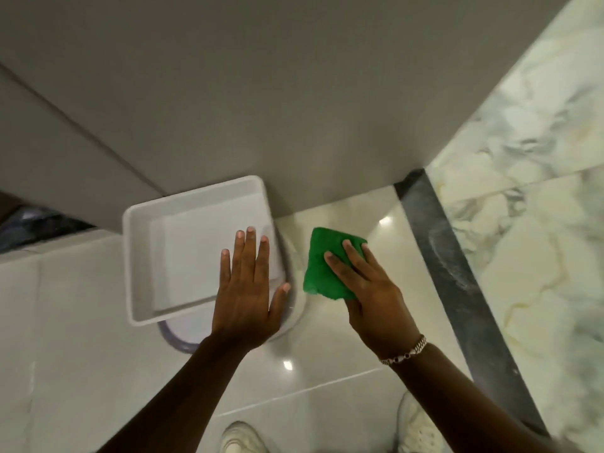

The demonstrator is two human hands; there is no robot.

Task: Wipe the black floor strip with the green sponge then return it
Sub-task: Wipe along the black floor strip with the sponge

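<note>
One green sponge (330,263), one white tray (196,204), two hands, two shoes.

A white square tray (143,256) sits on glossy pale floor tiles (65,338), partly over a round clear-rimmed object (176,343), close to a grey wall (261,76). Marbled tiles (539,158) lie at right. Two white shoes (242,438) show below.

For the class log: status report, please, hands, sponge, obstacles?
Left hand open, flat over white tray. Right hand holding green sponge, short of black strip. Nothing between them.
</note>
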